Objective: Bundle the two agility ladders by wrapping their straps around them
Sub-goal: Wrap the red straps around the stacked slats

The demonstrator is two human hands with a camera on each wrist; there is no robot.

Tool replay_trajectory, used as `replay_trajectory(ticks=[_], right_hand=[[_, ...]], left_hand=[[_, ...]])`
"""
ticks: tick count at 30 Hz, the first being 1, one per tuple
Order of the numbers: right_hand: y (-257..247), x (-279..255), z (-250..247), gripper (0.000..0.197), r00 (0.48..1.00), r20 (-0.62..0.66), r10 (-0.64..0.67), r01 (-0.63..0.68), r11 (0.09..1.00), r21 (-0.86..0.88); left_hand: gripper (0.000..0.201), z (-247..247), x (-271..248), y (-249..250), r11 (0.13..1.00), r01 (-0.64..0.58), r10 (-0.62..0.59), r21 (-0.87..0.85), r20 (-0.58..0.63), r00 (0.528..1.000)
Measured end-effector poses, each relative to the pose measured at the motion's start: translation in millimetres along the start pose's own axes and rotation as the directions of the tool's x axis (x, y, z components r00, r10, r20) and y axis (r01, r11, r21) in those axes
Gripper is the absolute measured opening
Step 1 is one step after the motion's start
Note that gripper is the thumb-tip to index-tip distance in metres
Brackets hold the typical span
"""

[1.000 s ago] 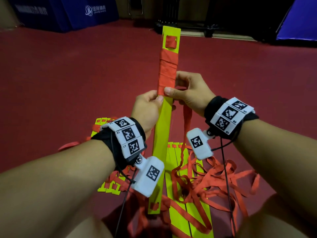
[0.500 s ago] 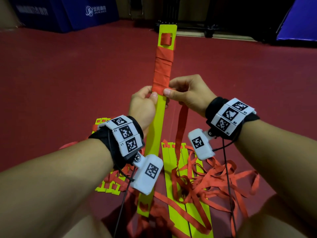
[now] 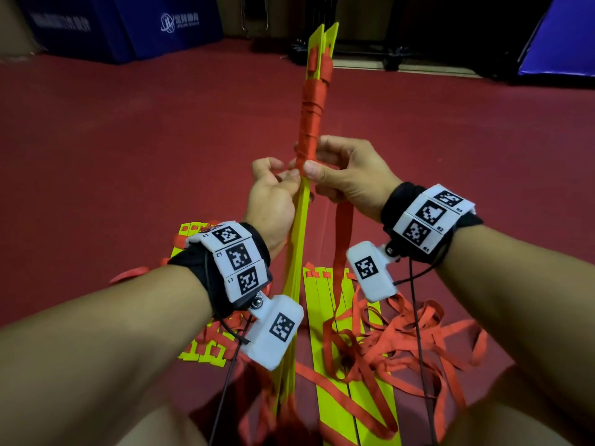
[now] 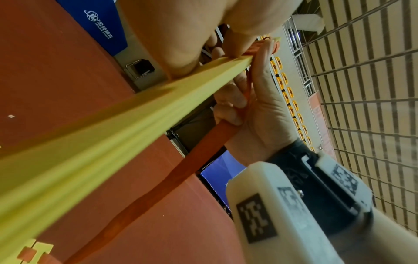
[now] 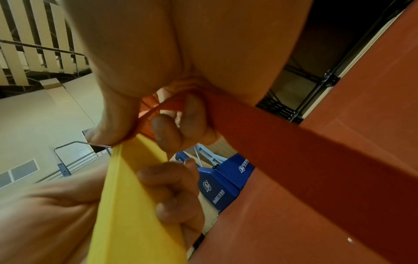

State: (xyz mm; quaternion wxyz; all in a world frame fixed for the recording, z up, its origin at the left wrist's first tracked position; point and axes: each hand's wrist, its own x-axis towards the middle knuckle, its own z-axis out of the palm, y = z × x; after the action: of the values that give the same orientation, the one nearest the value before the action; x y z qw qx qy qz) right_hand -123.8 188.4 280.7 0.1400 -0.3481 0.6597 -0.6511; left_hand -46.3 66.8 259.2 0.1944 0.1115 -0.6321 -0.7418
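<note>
the stack of flat yellow plastic ladder rungs [image 3: 297, 239] stands on edge, long axis running away and upward between the hands. the left hand [image 3: 273, 201] curls round its edge just below the wound red webbing strap [image 3: 310, 120]; the right hand [image 3: 349, 177] pinches the wrap's lowest turn, thumb in front – its loose tail hangs on the right, so i judge the next turn falls to that hand.

Red floor [image 3: 128, 156], blue mats [image 3: 145, 24] w/ logo, dark wheeled rack [image 3: 370, 56]
</note>
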Motion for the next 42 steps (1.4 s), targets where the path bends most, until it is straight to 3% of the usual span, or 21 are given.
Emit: replay_trajectory(ticks=[2, 6, 11, 17, 20, 29, 35, 42], right_hand=[[-1, 0, 1, 0.049, 1.000, -0.027, 0.001, -0.001, 1.000, 0.010], [1, 2, 4, 0.018, 0.993, -0.109, -0.036, 0.027, 0.996, -0.080], [2, 5, 4, 0.020, 0.975, -0.193, -0.110, 0.070, 0.977, -0.203], [3, 9, -1, 0.031, 0.939, -0.326, -0.107, 0.025, 0.969, -0.246], [3, 10, -1, 0.034, 0.950, -0.294, -0.103, 0.002, 0.945, -0.326], [4, 10, -6, 0.002, 0.975, -0.170, -0.142, 0.081, 0.943, -0.322], [9, 8, -7, 0.022, 0.985, -0.136, -0.104, 0.058, 0.949, -0.310], [7, 8, -4, 0.014, 0.990, -0.085, -0.116, 0.096, 0.974, -0.204]], left_hand=[[0.010, 1, -1, 2, 1.000, 0.029, -0.029, -0.001, 0.035, 0.999], [0.022, 3, -6, 7, 0.993, 0.097, -0.091, -0.062, 0.082, 0.992], [0.029, 1, -7, 6, 0.994, 0.083, -0.074, -0.068, 0.117, 0.990], [0.016, 1, -8, -3, 0.992, -0.044, 0.025, 0.120, 0.150, 0.988], [0.019, 1, -7, -9, 0.972, -0.105, 0.081, 0.209, 0.120, 0.989], [0.022, -4, 2, -5, 0.986, -0.139, 0.132, 0.096, 0.075, 0.988], [0.022, -6, 5, -1, 0.992, -0.112, 0.111, 0.065, 0.029, 0.993], [0.028, -8, 5, 2, 0.996, -0.067, 0.066, 0.053, 0.011, 0.998]])
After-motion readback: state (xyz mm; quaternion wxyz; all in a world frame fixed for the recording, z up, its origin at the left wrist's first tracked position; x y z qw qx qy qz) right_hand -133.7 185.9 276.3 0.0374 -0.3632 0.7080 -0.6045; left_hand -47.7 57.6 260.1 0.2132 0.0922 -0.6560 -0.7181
